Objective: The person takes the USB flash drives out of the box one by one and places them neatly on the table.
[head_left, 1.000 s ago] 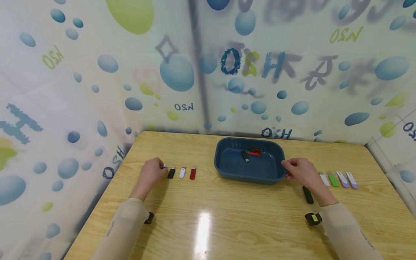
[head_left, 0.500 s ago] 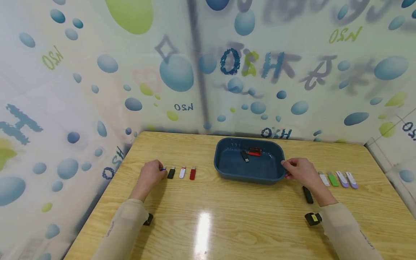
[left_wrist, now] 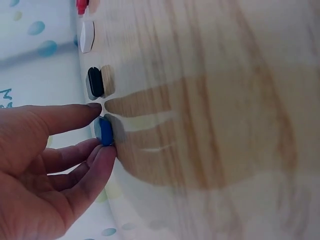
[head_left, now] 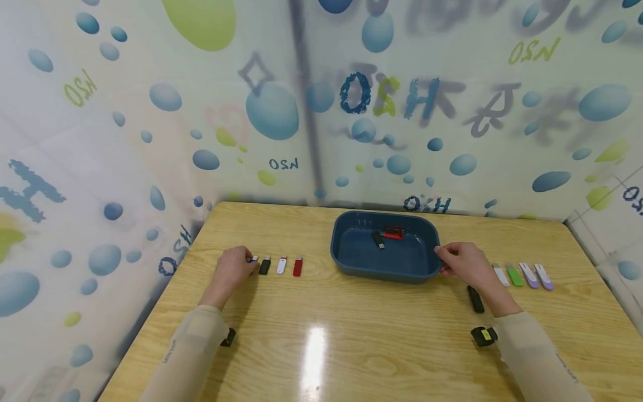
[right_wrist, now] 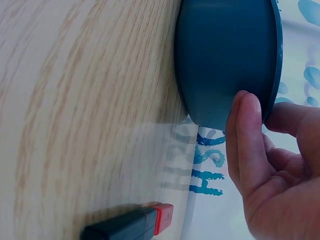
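Note:
My left hand (head_left: pixel 233 273) is at the left end of a row of USB flash drives. In the left wrist view a blue flash drive (left_wrist: pixel 105 131) stands between its fingertips; one fingertip touches its lower end, and a small gap shows at the other. To the right lie a black flash drive (head_left: pixel 264 266), a white one (head_left: pixel 282 265) and a red one (head_left: pixel 298 266). My right hand (head_left: pixel 464 265) pinches the right rim of a dark blue plastic bin (head_left: pixel 384 274). Inside lie a black flash drive (head_left: pixel 378 240) and a red one (head_left: pixel 394 233).
Right of the bin, a second row holds a white flash drive (head_left: pixel 501 276), a green one (head_left: pixel 514 276) and two white-and-lavender ones (head_left: pixel 535 276). A black flash drive with a red end (right_wrist: pixel 122 226) lies near my right wrist. A patterned curtain (head_left: pixel 281 184) stands behind the table.
The left fingers have shifted slightly at the blue flash drive, and it sits a little lower beside the row. The right hand keeps its grip on the bin.

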`<state>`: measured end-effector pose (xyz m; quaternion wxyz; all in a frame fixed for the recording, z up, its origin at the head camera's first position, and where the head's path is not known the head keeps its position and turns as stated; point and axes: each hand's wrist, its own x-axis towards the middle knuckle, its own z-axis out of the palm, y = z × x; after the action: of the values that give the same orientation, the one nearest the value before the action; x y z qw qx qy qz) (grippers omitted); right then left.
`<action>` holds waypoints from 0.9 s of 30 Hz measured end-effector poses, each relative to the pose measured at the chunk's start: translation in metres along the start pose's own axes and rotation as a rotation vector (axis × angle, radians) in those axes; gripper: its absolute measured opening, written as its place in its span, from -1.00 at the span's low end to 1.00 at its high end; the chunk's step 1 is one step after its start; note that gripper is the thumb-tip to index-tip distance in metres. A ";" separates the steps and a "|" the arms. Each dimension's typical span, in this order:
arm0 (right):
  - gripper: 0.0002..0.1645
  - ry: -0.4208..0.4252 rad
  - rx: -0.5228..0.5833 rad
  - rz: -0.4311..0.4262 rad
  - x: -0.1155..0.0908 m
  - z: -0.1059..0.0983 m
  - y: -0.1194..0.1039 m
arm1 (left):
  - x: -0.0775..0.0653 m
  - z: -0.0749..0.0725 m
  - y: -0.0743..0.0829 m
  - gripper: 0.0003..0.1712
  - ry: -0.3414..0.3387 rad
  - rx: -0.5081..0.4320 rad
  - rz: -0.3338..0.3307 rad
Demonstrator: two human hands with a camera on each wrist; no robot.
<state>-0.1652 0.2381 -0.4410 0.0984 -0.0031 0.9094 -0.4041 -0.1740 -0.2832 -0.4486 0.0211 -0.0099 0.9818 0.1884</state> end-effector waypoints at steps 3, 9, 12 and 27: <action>-0.44 0.000 0.000 0.002 0.000 0.000 0.002 | 0.000 -0.001 0.002 -0.65 -0.014 0.007 -0.008; -0.45 -0.002 0.015 0.002 0.001 -0.001 0.003 | 0.001 -0.004 0.004 -0.59 -0.028 0.004 -0.028; -0.44 -0.001 0.021 0.002 0.002 -0.001 0.003 | 0.001 -0.005 0.005 -0.53 -0.035 -0.007 -0.037; -0.45 0.003 0.013 0.006 0.001 -0.002 0.002 | 0.001 -0.010 0.047 -0.45 0.151 -0.021 0.097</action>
<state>-0.1665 0.2410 -0.4416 0.0985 0.0010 0.9068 -0.4099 -0.1762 -0.2435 -0.4216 -0.0625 0.0234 0.9778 0.1985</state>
